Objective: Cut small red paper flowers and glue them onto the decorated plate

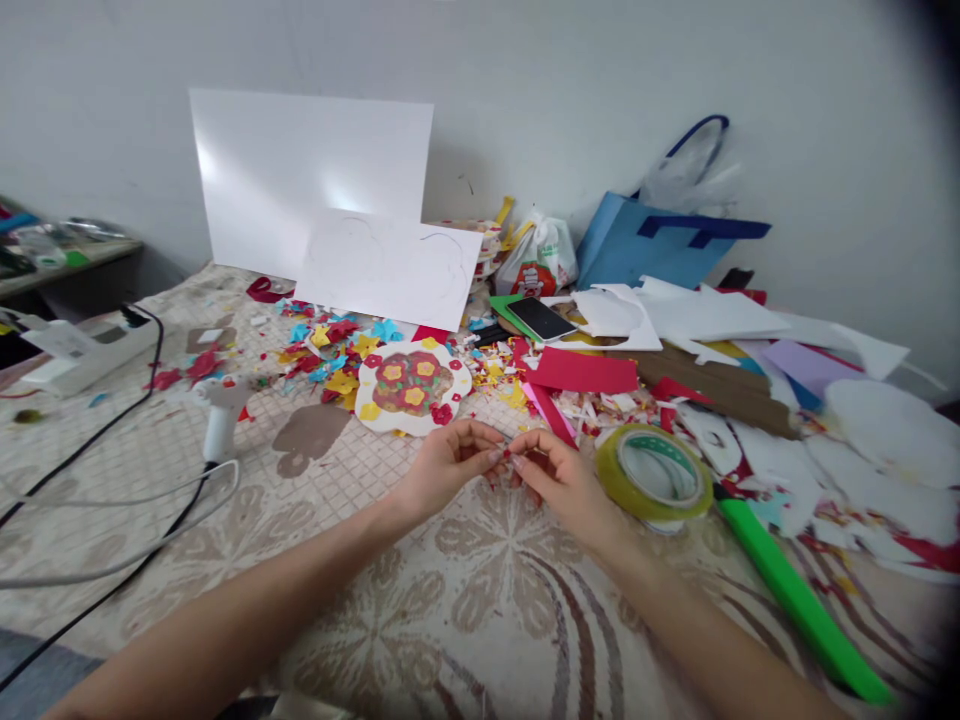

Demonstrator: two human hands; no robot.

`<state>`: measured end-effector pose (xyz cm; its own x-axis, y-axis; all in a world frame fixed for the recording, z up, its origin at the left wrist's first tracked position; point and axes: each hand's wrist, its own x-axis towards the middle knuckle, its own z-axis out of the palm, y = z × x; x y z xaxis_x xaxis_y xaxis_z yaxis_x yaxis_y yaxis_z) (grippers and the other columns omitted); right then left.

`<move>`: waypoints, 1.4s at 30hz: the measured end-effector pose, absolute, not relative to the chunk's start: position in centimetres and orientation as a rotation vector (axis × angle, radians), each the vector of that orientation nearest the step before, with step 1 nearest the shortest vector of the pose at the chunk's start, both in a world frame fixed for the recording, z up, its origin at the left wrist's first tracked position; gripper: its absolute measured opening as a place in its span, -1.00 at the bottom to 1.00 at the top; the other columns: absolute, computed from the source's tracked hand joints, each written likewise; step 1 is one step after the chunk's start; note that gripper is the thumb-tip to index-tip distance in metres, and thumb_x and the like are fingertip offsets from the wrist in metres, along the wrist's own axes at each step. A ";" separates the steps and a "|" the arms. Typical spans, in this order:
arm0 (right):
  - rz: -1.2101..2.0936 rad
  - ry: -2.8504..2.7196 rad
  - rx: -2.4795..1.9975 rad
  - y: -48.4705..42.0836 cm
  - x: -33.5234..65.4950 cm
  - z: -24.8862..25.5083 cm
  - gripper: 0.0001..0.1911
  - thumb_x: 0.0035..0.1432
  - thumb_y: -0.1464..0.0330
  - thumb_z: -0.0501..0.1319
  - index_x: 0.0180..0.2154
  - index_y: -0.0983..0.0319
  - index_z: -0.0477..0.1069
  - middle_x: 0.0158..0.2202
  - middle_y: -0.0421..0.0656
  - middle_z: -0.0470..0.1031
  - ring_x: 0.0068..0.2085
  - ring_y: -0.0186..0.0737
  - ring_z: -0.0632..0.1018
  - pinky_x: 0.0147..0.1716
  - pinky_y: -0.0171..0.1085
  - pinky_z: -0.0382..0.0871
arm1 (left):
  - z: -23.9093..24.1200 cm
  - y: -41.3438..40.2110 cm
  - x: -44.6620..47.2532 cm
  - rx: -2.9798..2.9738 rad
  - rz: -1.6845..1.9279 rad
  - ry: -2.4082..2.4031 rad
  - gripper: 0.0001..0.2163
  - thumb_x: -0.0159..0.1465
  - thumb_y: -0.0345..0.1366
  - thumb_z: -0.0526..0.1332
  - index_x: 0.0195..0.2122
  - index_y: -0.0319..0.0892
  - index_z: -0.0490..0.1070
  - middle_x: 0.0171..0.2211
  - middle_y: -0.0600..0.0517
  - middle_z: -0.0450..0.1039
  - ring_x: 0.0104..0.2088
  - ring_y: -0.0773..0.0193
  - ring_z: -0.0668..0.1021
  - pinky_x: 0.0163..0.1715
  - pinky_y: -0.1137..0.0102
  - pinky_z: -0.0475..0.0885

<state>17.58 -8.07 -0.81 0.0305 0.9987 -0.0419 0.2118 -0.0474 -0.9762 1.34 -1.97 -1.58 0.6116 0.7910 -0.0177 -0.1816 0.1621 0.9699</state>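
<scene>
My left hand and my right hand meet above the patterned cloth, fingertips pinched together. Between them is a tiny red piece, too small to name for certain; it looks like paper. Just beyond my left hand lies a white scalloped card decorated with yellow and red flowers on a brownish-red middle. A roll of yellowish tape sits by my right wrist. Behind the card are several small paper flowers in yellow, blue and red.
A white glue gun stands at left, its cord trailing near a power strip. A green-handled cutter lies at right. White boards lean on the wall. Paper scraps, a phone and a blue bag fill the back right.
</scene>
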 end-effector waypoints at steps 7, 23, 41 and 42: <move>1.107 -1.300 -1.385 -8.1 17.5 -1.0 -0.87 0.12 0.27 0.15 -0.36 0.18 0.24 -0.53 -0.27 0.37 -0.60 -0.37 0.37 -0.66 -0.40 0.20 | -1.2 -2.4 1.5 1.299 0.822 0.639 -0.78 0.11 -0.28 0.30 -0.27 -0.28 0.37 -0.41 0.00 0.47 -0.42 0.36 0.52 -0.36 0.43 0.42; 1.317 -1.102 -1.307 -8.5 16.6 -0.6 -0.81 0.06 0.23 0.20 -0.42 0.21 0.28 -0.59 -0.30 0.33 -0.58 -0.38 0.35 -0.67 -0.42 0.15 | -0.7 -3.1 1.3 1.574 0.962 0.780 -0.87 0.15 -0.32 0.24 -0.29 -0.24 0.40 -0.35 -0.03 0.49 -0.32 0.28 0.53 -0.28 0.39 0.43; 1.148 -1.170 -1.350 -8.3 17.2 -0.7 -0.78 0.12 0.19 0.16 -0.35 0.21 0.34 -0.58 -0.26 0.38 -0.62 -0.39 0.32 -0.66 -0.40 0.19 | -1.1 -2.5 1.4 1.163 0.833 0.637 -0.75 0.07 -0.35 0.34 -0.24 -0.26 0.38 -0.39 0.04 0.45 -0.38 0.40 0.48 -0.34 0.47 0.37; 1.179 -1.136 -1.322 -8.3 17.2 -0.8 -0.78 0.11 0.18 0.18 -0.35 0.22 0.34 -0.58 -0.26 0.38 -0.61 -0.39 0.33 -0.66 -0.41 0.19 | -1.1 -2.4 1.4 1.162 0.827 0.636 -0.75 0.07 -0.34 0.34 -0.24 -0.26 0.38 -0.40 0.04 0.44 -0.38 0.40 0.48 -0.34 0.47 0.37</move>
<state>17.22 -8.26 -0.75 0.0868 0.9940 -0.0663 0.0287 -0.0691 -0.9972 1.45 -2.44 -1.13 0.5580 0.8297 -0.0165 -0.2293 0.1733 0.9578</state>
